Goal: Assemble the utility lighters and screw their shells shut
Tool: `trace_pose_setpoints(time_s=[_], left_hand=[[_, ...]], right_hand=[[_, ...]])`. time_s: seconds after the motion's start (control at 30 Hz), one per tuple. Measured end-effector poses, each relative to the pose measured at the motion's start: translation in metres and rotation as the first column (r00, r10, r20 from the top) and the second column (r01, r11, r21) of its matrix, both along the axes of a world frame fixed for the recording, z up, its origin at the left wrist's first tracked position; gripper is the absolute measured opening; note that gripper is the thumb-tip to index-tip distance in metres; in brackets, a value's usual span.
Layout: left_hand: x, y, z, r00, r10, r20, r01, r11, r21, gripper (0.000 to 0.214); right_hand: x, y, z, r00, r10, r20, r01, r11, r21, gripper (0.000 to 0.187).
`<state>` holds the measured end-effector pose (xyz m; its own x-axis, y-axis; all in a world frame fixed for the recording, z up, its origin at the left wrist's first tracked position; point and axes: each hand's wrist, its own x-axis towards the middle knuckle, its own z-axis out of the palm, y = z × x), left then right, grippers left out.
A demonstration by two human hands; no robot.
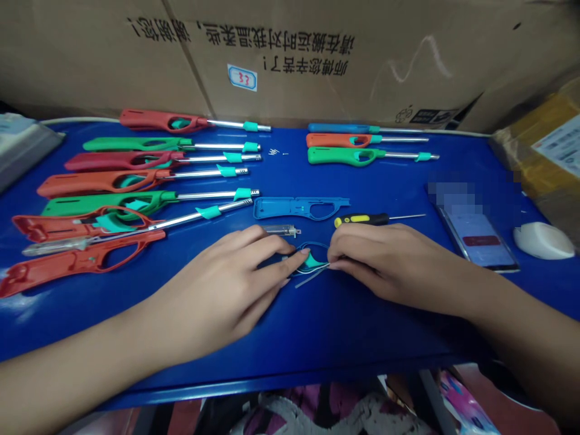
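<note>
My left hand (226,284) and my right hand (385,260) meet over a small teal trigger part with thin wires (312,262) on the blue table (317,326). Fingertips of both hands pinch it. Just beyond lie a small clear tube part (281,229), a blue lighter shell half (299,207) and a screwdriver with a black and yellow handle (362,219).
Several long red and green lighters (136,181) lie in rows at the left, an opened red one (77,241) nearest. Three more lighters (362,142) lie at the back right. A phone (475,235) and a white mouse (544,240) sit right. Cardboard boxes (290,54) stand behind.
</note>
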<state>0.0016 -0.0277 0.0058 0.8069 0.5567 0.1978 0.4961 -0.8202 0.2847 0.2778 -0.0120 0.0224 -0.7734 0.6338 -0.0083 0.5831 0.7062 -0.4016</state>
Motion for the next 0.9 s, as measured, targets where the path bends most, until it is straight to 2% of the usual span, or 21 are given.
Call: trace_pose_setpoints(time_s=[0.17, 0.3, 0.4, 0.53, 0.67, 0.8, 0.9], left_hand=[[0.000, -0.001, 0.000, 1.000, 0.030, 0.006, -0.030, 1.000, 0.005, 0.044], [0.004, -0.002, 0.001, 0.997, 0.073, 0.016, -0.073, 0.997, -0.009, 0.036], [0.005, -0.003, 0.001, 0.997, 0.072, 0.023, -0.071, 0.997, -0.021, 0.033], [0.004, -0.003, 0.001, 0.997, 0.070, 0.034, -0.069, 0.997, -0.029, 0.032], [0.004, -0.003, 0.002, 0.997, 0.058, 0.046, -0.056, 0.998, -0.037, 0.030], [0.006, -0.003, 0.002, 0.997, 0.056, 0.055, -0.053, 0.996, -0.067, 0.030], [0.006, -0.004, 0.002, 0.996, 0.068, 0.055, -0.064, 0.995, -0.074, 0.029]], right_hand=[[0.000, 0.001, -0.001, 0.998, -0.003, -0.063, 0.003, 1.000, 0.011, 0.009], [-0.002, -0.003, -0.002, 0.993, 0.092, -0.080, -0.081, 0.988, 0.134, 0.012], [-0.005, -0.007, -0.005, 0.989, 0.148, -0.025, -0.139, 0.966, 0.216, 0.017], [-0.008, -0.007, -0.007, 0.990, 0.123, 0.066, -0.135, 0.968, 0.213, 0.016], [-0.011, -0.006, -0.005, 0.991, 0.126, 0.053, -0.135, 0.962, 0.236, 0.018], [-0.014, -0.007, -0.003, 0.999, 0.047, 0.024, -0.050, 0.988, 0.143, 0.014], [-0.013, -0.007, -0.003, 0.995, 0.100, 0.004, -0.100, 0.980, 0.175, 0.019]])
